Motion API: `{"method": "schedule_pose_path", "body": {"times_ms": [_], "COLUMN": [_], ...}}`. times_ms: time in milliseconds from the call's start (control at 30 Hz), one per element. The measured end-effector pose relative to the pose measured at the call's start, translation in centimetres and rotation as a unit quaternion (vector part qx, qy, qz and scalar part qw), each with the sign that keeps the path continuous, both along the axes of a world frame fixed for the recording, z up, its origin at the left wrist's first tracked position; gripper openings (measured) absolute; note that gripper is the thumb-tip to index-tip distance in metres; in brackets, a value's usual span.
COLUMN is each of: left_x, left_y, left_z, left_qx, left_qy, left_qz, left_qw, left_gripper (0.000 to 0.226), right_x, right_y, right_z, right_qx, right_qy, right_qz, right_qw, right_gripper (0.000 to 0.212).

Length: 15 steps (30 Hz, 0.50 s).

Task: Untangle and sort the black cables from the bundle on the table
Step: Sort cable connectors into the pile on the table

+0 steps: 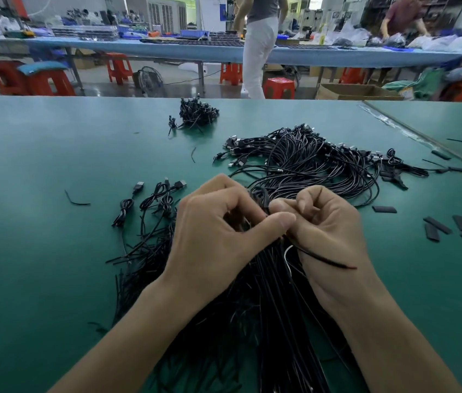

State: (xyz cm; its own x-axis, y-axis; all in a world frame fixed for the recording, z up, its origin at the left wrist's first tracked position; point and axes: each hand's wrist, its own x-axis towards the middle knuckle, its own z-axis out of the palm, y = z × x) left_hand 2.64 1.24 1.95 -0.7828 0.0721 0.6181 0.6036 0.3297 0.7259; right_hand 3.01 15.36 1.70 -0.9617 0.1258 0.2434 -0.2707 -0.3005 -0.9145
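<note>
Black cables [263, 199] pinched between both hands' fingers [280, 219], above bundle [275, 307]

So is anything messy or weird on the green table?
A little. Short flat black pieces lie scattered on the right side of the table, and a cut strand lies alone on the left. One white wire shows among the black cables that the left hand and right hand pinch.

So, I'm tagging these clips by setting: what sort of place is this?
Likely a factory assembly floor: heaps of black cables on a green table, a long workbench with blue bins behind, and red stools.
</note>
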Motion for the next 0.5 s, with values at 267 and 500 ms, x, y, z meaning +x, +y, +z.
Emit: {"method": "schedule_pose_path", "body": {"times_ms": [267,500], "left_x": [-1.2,-1.8], "left_y": [-0.9,-1.7], "left_z": [-0.3,-1.0], "left_qx": [0.014,-0.058], "left_qy": [-0.239,-0.117], "left_qz": [-0.161,-0.057], "left_qw": [0.957,0.99], "left_gripper": [0.027,0.024], "right_x": [0.5,0.2], "right_y": [0.1,-0.3], "right_z": [0.7,-0.4], "right_qx": [0.07,-0.016], "right_qy": [0.052,-0.049], "right_qz": [-0.049,0.013], "right_qw": [0.995,0.999], "right_gripper": [0.041,0.039]}}
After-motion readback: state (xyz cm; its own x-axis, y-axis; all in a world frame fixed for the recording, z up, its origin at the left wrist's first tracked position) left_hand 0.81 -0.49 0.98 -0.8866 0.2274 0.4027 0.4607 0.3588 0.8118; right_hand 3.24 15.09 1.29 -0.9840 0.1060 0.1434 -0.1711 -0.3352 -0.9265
